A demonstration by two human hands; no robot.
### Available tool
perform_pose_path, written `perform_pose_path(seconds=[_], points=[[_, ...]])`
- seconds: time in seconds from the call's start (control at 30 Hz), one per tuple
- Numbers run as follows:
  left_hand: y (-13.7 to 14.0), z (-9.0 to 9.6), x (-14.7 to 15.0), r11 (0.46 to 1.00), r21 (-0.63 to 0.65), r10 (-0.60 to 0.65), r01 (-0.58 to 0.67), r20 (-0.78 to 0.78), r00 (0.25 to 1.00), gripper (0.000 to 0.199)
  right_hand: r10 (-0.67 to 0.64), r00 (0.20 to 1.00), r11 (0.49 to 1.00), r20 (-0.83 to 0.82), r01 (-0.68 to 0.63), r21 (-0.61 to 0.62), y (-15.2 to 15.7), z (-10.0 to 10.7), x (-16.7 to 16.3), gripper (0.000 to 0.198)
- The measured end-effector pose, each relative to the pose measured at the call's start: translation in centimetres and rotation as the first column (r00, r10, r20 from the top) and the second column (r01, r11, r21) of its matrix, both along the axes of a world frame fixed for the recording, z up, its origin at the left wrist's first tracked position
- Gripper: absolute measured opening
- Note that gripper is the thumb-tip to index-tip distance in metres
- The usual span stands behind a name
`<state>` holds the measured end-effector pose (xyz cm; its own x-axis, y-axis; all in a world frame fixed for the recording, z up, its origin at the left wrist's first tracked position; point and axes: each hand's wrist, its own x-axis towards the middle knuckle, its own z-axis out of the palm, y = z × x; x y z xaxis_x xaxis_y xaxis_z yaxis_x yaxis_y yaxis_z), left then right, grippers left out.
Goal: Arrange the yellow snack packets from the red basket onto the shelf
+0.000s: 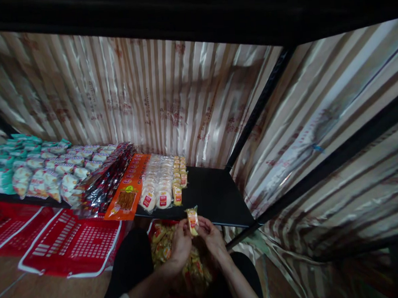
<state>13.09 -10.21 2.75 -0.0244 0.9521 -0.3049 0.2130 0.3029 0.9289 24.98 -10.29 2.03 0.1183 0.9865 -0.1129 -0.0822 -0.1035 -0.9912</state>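
Note:
Between my fingers is a small yellow snack packet (192,221) with a red and white label, held upright just in front of the shelf edge. My left hand (182,243) grips its left side, and my right hand (209,238) pinches its right side. Below both hands a red basket (150,228) full of similar yellow packets (162,241) stands between my knees, partly covered by my arms. On the black shelf (211,193), rows of the same yellow packets (177,193) stand beside round white wrapped snacks (163,197).
Left along the shelf lie an orange snack bag (129,193), dark red packs (103,186), white bags (46,181) and green bags (0,174). Red baskets (73,242) with white handles sit below. Black posts (260,111) and striped curtains (169,97) enclose the shelf.

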Motion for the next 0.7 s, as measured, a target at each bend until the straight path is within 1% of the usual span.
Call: perform_pose_path(seconds=[0.1,0.23,0.37,0.53,0.7], points=[[1.5,1.4,1.0,0.999,0.041,0.005,-0.003,-0.059,0.998,0.04,-0.094,0.996,0.994,-0.009,0.095,0.048,2.5,0.4,0.7,0.049],[3.0,2.4,2.7,0.988,0.155,0.036,-0.018,-0.114,0.993,0.044,-0.207,0.976,0.974,0.07,0.199,0.109,6.2,0.1,1.3,0.056],[4.5,2.0,4.0,0.988,0.154,0.032,-0.021,-0.07,0.997,0.049,-0.227,0.966,0.967,0.125,0.209,0.148,9.4,-0.3,1.3,0.052],[6.7,1.1,5.1,0.986,0.169,0.0,0.007,-0.043,0.999,0.051,-0.25,0.959,0.962,0.132,0.231,0.146,12.8,-1.1,0.8,0.05],[8.7,1.1,5.7,0.992,0.123,0.013,-0.005,-0.071,0.997,0.051,-0.199,0.971,0.973,0.135,0.179,0.147,15.2,-2.1,0.4,0.046]])
